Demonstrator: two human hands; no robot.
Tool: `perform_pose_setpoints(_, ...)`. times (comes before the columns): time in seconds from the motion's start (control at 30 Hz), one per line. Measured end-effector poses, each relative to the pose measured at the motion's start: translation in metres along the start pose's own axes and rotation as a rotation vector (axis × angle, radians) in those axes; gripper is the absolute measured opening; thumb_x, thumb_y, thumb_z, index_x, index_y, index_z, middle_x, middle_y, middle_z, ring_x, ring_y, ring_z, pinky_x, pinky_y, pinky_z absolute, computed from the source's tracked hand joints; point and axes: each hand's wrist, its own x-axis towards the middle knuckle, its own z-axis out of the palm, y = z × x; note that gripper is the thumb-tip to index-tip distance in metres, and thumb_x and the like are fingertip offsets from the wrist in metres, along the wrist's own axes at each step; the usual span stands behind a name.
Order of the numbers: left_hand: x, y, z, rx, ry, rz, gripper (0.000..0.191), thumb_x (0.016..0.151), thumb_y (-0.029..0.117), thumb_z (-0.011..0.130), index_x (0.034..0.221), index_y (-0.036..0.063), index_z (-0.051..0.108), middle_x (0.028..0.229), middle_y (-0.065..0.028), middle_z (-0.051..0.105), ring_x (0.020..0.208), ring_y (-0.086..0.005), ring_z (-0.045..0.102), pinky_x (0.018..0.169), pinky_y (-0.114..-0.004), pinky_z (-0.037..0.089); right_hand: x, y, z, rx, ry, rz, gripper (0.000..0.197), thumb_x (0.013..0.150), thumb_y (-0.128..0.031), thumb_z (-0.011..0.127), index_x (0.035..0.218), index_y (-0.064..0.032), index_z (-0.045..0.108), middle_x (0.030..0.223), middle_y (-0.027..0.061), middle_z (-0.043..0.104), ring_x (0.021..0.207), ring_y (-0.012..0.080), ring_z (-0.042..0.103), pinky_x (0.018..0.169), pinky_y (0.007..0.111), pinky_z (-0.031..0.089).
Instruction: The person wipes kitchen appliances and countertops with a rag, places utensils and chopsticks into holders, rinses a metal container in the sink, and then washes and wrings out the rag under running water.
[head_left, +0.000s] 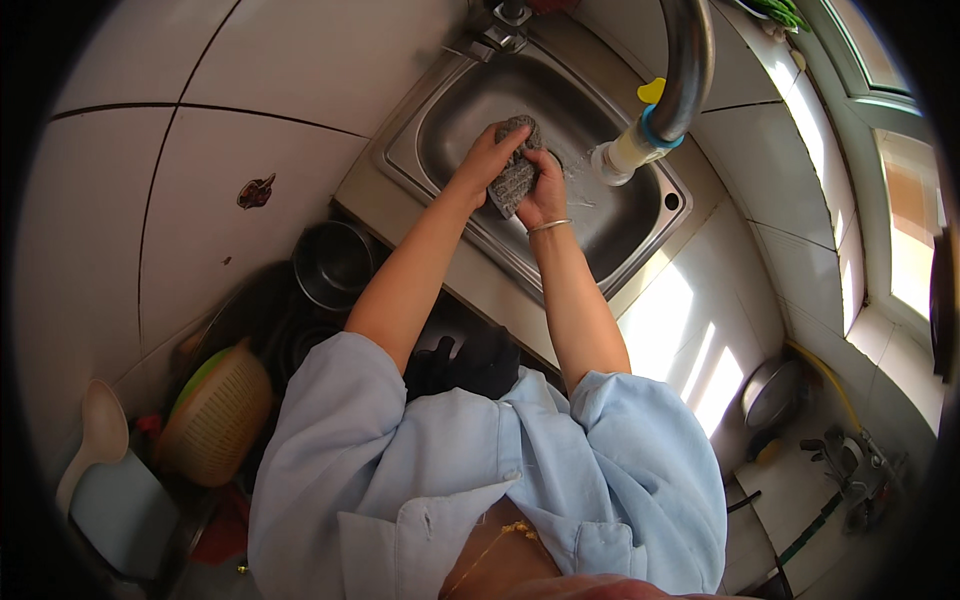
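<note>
Both hands hold a crumpled grey cloth (514, 184) above the basin of a stainless steel sink (469, 94). My left hand (484, 165) grips the cloth's upper left side, its thumb lying across the fabric. On the lower right, my right hand (546, 191) clasps the same cloth, with a bangle (550, 226) around the wrist. To the right of the hands, a faucet (694, 67) reaches over the basin and ends in a clear filter nozzle (619, 159). Water wets the basin floor near the drain, which is partly hidden behind my right hand.
A dark pot (334, 264) stands left of the sink. Farther left are a yellow plastic colander (217, 420) and a pale spoon (103, 424). A metal pan (771, 391) and a yellow hose (829, 375) are at the right. Tiled walls (255, 67) border the sink.
</note>
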Motion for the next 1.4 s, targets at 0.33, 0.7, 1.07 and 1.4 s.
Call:
perform_pose_setpoints(0.33, 0.01, -0.042, 0.083, -0.3, -0.067, -0.06, 0.018, 0.092, 0.015, 0.055, 0.101, 0.0008, 0.06, 0.092, -0.0088, 0.065, 0.081, -0.019, 0.062, 0.073, -0.035, 0.051, -0.036, -0.053, -0.042, -0.27, 0.394, -0.115, 0.038, 0.097, -0.033, 0.048, 0.123, -0.0057, 0.054, 0.116, 0.0077, 0.062, 0.106, 0.0213, 0.059, 0.09, 0.037, 0.047)
perform_pose_setpoints(0.7, -0.006, -0.048, 0.072, -0.285, 0.05, -0.245, 0.016, 0.091, 0.016, 0.054, 0.103, 0.0066, 0.056, 0.094, -0.0088, 0.062, 0.081, -0.0263, 0.062, 0.073, -0.042, 0.054, -0.057, -0.022, -0.017, -0.307, 0.174, -0.384, 0.045, 0.092, -0.011, 0.05, 0.136, -0.0024, 0.045, 0.135, 0.0159, 0.049, 0.12, 0.0284, 0.05, 0.106, 0.034, 0.035)
perform_pose_setpoints(1.07, -0.068, -0.061, 0.087, -0.323, -0.088, -0.376, 0.032, 0.096, 0.018, 0.048, 0.124, 0.0025, 0.05, 0.118, -0.012, 0.056, 0.107, -0.0238, 0.056, 0.092, -0.038, 0.047, -0.03, -0.033, -0.075, -1.017, 0.289, -0.54, 0.046, 0.086, -0.012, 0.046, 0.131, 0.0023, 0.048, 0.129, 0.0262, 0.052, 0.117, 0.0398, 0.051, 0.101, 0.037, 0.039)
perform_pose_setpoints(1.4, -0.068, -0.059, 0.078, -0.38, -0.209, -0.255, 0.028, 0.09, 0.008, 0.051, 0.116, -0.0034, 0.052, 0.113, -0.0131, 0.058, 0.107, -0.0243, 0.055, 0.094, -0.037, 0.045, -0.03, -0.035, -0.054, -1.284, 0.31, -0.88, 0.046, 0.088, -0.011, 0.041, 0.133, 0.0017, 0.044, 0.141, 0.0252, 0.038, 0.135, 0.0416, 0.029, 0.113, 0.043, 0.021)
